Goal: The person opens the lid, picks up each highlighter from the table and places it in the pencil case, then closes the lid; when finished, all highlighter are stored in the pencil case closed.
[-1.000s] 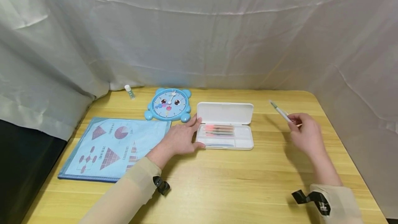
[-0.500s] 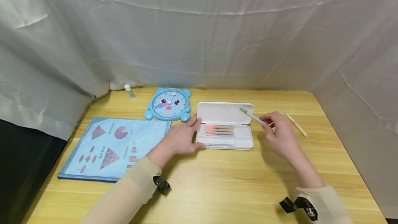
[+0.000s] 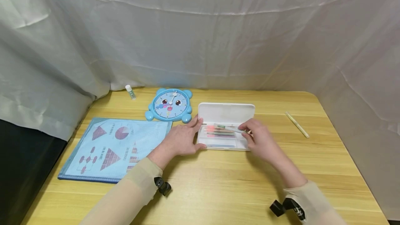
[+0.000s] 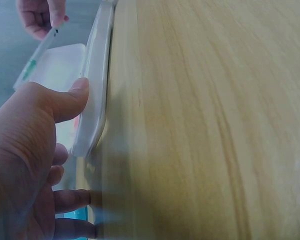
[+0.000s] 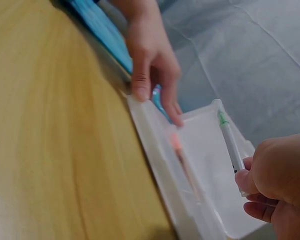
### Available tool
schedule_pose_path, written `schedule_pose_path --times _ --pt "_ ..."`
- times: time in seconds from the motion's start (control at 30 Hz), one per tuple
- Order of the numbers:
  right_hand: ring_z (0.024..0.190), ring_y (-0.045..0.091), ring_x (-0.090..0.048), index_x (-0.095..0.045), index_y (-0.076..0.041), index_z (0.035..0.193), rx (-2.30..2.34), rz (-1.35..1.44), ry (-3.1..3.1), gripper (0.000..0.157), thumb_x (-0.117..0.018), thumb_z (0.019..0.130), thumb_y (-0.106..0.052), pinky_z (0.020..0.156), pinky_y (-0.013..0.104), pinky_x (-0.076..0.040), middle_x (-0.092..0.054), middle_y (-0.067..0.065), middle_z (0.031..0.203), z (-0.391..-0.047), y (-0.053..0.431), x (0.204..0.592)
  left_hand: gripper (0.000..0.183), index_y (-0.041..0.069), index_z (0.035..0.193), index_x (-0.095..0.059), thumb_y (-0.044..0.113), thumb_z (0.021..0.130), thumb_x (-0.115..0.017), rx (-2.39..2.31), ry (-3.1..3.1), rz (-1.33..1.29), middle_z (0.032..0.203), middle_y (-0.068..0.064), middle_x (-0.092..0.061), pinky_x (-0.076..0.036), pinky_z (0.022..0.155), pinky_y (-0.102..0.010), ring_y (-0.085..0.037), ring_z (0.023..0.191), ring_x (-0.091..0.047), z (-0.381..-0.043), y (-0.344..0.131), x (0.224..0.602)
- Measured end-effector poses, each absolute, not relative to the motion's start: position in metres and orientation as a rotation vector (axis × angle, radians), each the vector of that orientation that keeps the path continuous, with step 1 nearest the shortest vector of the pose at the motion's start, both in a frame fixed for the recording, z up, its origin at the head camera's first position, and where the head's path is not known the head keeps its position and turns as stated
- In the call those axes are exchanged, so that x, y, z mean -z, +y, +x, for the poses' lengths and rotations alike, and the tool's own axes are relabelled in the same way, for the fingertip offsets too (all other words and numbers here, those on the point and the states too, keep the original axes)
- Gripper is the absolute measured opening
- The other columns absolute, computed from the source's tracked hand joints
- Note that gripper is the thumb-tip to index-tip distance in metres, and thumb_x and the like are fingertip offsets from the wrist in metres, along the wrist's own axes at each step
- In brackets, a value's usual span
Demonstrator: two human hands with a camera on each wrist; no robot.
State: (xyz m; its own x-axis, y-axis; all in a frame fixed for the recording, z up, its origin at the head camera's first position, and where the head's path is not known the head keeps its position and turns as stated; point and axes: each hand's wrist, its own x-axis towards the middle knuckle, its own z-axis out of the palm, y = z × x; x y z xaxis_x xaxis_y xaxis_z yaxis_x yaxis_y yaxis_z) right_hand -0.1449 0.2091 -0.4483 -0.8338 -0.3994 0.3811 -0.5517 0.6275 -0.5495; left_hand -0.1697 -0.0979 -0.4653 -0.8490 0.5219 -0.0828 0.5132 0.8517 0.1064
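A white pencil case (image 3: 245,141) lies with its lid up in the middle of the table, several pens (image 3: 220,132) in its tray. My left hand (image 3: 181,138) holds the case's left end, thumb at the near corner and fingers toward the back. In the left wrist view, that thumb (image 4: 72,102) presses the case's side wall. My right hand (image 3: 260,140) pinches a white pen with a green end (image 5: 231,145) between thumb and fingers, over the open tray. The pen points left and slants; I cannot tell whether it touches the pens below.
A pale yellow pen (image 3: 297,125) lies to the right of the case. On the left are a blue mesh folder (image 3: 115,148) and a blue toy clock (image 3: 170,105), with a small white-capped glue stick (image 3: 130,92) behind. A grey curtain (image 3: 200,37) hangs along the back.
My right hand has carried the green-ended pen leftward from the table's right side to over the tray, uncovering the yellow pen. My left hand has stayed on the case.
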Motion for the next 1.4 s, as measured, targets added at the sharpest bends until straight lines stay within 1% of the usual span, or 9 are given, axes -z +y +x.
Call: schedule_pose_path --times 0.2,0.33,0.43,0.53,0.67,0.83,1.0,1.2,1.4 --pt "0.093 0.027 -0.062 -0.072 -0.001 0.104 -0.972 0.809 -2.700 0.024 -0.070 0.088 0.017 0.083 0.047 -0.052 -0.068 0.008 0.098 -0.144 0.197 0.458 0.105 0.009 0.167 -0.029 0.077 0.093 -0.059 -0.136 2.920 0.819 0.173 -0.011 -0.022 -0.047 0.060 -0.031 -0.017 0.067 -0.058 -0.169 -0.098 0.464" --pt "0.098 0.027 -0.063 -0.072 -0.003 0.104 -0.966 0.807 -2.748 0.021 -0.070 0.090 0.013 0.089 0.048 -0.051 -0.068 0.006 0.099 -0.145 0.189 0.463 0.105 0.010 0.168 -0.029 0.077 0.093 -0.059 -0.143 2.915 0.814 0.174 -0.010 -0.020 -0.051 0.065 -0.033 -0.023 0.079 -0.066 -0.169 -0.097 0.463" --pt "0.101 0.027 -0.063 -0.073 -0.004 0.104 -0.951 0.802 -2.796 0.018 -0.071 0.093 0.009 0.091 0.048 -0.051 -0.068 0.004 0.101 -0.145 0.184 0.464 0.106 0.010 0.168 -0.028 0.078 0.093 -0.058 -0.140 2.913 0.806 0.174 -0.009 -0.020 -0.052 0.068 -0.033 -0.025 0.088 -0.069 -0.170 -0.097 0.463" --pt "0.105 0.028 -0.063 -0.074 -0.004 0.105 -0.921 0.827 -2.829 0.018 -0.071 0.093 0.009 0.095 0.049 -0.052 -0.069 0.005 0.104 -0.146 0.179 0.466 0.106 0.010 0.168 -0.027 0.078 0.092 -0.058 -0.140 2.913 0.801 0.174 -0.009 -0.020 -0.052 0.067 -0.033 -0.025 0.086 -0.068 -0.170 -0.097 0.463" --pt "0.109 0.030 -0.065 -0.077 -0.003 0.104 -0.857 0.891 -2.839 0.020 -0.072 0.092 0.011 0.098 0.049 -0.052 -0.071 0.008 0.109 -0.147 0.175 0.468 0.106 0.010 0.168 -0.028 0.079 0.093 -0.057 -0.142 2.915 0.806 0.174 -0.010 -0.021 -0.052 0.067 -0.034 -0.024 0.083 -0.068 -0.170 -0.097 0.463" --pt "0.106 0.030 -0.067 -0.078 -0.001 0.101 -0.822 0.952 -2.852 0.020 -0.071 0.090 0.013 0.095 0.048 -0.054 -0.073 0.009 0.107 -0.148 0.173 0.468 0.106 0.010 0.168 -0.027 0.078 0.093 -0.057 -0.149 2.911 0.814 0.174 -0.010 -0.021 -0.053 0.069 -0.035 -0.026 0.086 -0.069 -0.170 -0.097 0.464" --pt "0.103 0.028 -0.068 -0.080 -0.002 0.099 -0.800 1.004 -2.840 0.020 -0.072 0.089 0.013 0.093 0.047 -0.055 -0.074 0.007 0.104 -0.149 0.173 0.467 0.106 0.010 0.168 -0.027 0.078 0.093 -0.057 -0.147 2.911 0.805 0.174 -0.009 -0.020 -0.053 0.069 -0.035 -0.025 0.085 -0.068 -0.171 -0.097 0.465" --pt "0.104 0.027 -0.069 -0.080 -0.003 0.100 -0.802 0.992 -2.856 0.017 -0.074 0.091 0.010 0.093 0.046 -0.056 -0.075 0.007 0.104 -0.150 0.174 0.466 0.106 0.009 0.168 -0.028 0.078 0.093 -0.058 -0.138 2.912 0.808 0.174 -0.010 -0.021 -0.051 0.065 -0.033 -0.021 0.078 -0.065 -0.170 -0.097 0.465" --pt "0.108 0.032 -0.069 -0.080 -0.001 0.106 -0.870 0.911 -2.871 0.016 -0.076 0.092 0.006 0.098 0.052 -0.053 -0.075 0.011 0.109 -0.147 0.180 0.460 0.106 0.010 0.168 -0.028 0.078 0.093 -0.058 -0.132 2.912 0.807 0.174 -0.009 -0.021 -0.050 0.064 -0.032 -0.021 0.077 -0.064 -0.170 -0.097 0.465"
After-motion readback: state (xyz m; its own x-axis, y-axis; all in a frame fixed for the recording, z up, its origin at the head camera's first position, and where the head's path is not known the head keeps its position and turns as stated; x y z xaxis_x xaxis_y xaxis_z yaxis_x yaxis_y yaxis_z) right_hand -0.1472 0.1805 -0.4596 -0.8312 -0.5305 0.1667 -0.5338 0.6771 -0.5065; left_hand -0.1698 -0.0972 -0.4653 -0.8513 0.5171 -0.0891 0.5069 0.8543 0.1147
